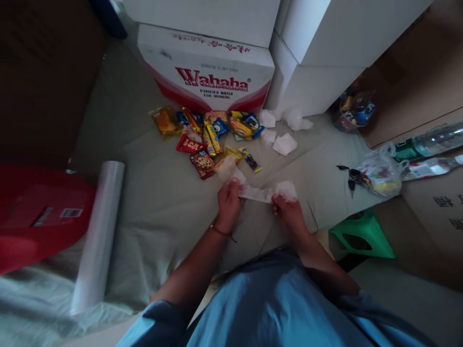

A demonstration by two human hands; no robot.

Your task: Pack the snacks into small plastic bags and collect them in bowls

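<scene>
A thin, translucent white plastic bag (255, 193) is stretched between my two hands. My left hand (230, 198) pinches one bunched end, with a loose puff of it above my fingers. My right hand (287, 208) is closed on the other end, where a crumpled white part sticks out past the thumb. Just beyond my left hand lies a pile of wrapped snacks (211, 137) in yellow, blue and red packets. To the right of the pile are several small folded white pieces (285, 144) and a crumpled translucent one (295, 118).
A Wahaha water carton (213, 72) and white boxes (325, 29) stand behind the snacks. At left lie a clear film roll (97, 236) and a red bag (39, 217). Right are a tub of snacks (352, 113), plastic bottles (430, 167), keys (352, 178) and a green stool (363, 236).
</scene>
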